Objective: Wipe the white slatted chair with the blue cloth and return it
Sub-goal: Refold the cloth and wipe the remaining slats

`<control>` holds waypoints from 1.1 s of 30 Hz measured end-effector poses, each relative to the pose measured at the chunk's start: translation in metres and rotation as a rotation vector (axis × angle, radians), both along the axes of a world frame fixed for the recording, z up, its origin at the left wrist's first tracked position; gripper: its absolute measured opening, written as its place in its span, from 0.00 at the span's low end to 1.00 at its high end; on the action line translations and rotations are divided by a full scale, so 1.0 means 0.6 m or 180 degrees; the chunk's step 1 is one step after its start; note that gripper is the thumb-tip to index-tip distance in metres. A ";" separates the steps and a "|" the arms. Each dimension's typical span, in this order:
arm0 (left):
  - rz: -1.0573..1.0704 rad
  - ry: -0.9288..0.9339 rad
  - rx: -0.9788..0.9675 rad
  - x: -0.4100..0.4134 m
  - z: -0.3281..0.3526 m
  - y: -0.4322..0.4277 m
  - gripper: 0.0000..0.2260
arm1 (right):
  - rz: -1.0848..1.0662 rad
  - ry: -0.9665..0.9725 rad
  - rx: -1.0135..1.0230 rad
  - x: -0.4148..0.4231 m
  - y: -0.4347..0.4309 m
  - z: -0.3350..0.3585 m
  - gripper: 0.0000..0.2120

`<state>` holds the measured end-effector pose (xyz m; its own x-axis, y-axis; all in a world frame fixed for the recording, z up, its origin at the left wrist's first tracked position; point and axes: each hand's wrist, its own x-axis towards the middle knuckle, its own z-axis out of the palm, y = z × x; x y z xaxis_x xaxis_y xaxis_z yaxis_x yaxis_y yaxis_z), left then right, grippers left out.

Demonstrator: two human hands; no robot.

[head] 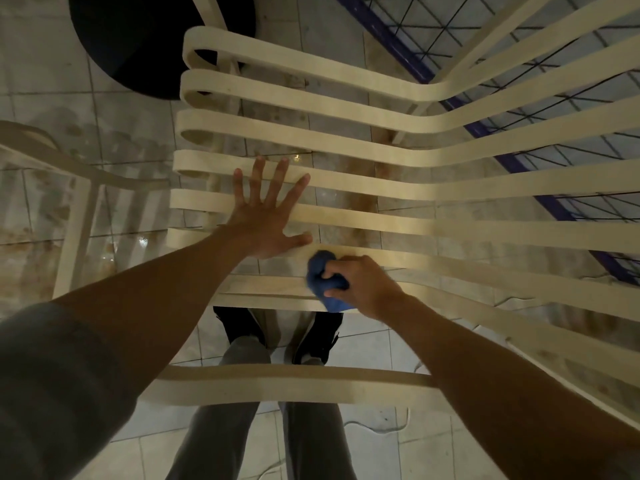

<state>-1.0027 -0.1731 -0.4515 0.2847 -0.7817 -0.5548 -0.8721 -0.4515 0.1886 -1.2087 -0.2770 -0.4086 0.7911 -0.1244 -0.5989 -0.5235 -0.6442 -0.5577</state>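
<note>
The white slatted chair (pixel 381 188) fills the view below me, its seat slats running left to right and bending up at the right. My left hand (pixel 265 216) lies flat on the middle slats with fingers spread. Just right of it, my right hand (pixel 363 285) grips the bunched blue cloth (pixel 325 282) and holds it against a near slat by the seat's front part.
A second white chair frame (pixel 72 188) stands at the left. A round black object (pixel 138 46) sits on the tiled floor at the top left. A blue-framed wire rack (pixel 519 109) runs along the right. My legs and dark shoes (pixel 311 337) show under the slats.
</note>
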 end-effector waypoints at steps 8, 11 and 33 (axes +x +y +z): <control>-0.0193 0.0251 -0.0213 0.022 0.015 0.021 0.41 | -0.0289 0.1110 -0.0657 -0.093 -0.098 0.010 0.08; -0.0010 0.0500 -0.0470 0.035 0.029 0.038 0.35 | -0.0152 0.1289 -0.0882 -0.088 -0.089 0.005 0.11; 0.5302 0.3053 -0.0659 0.056 0.053 0.259 0.29 | 0.0322 -0.0237 -0.0358 0.254 0.234 0.028 0.13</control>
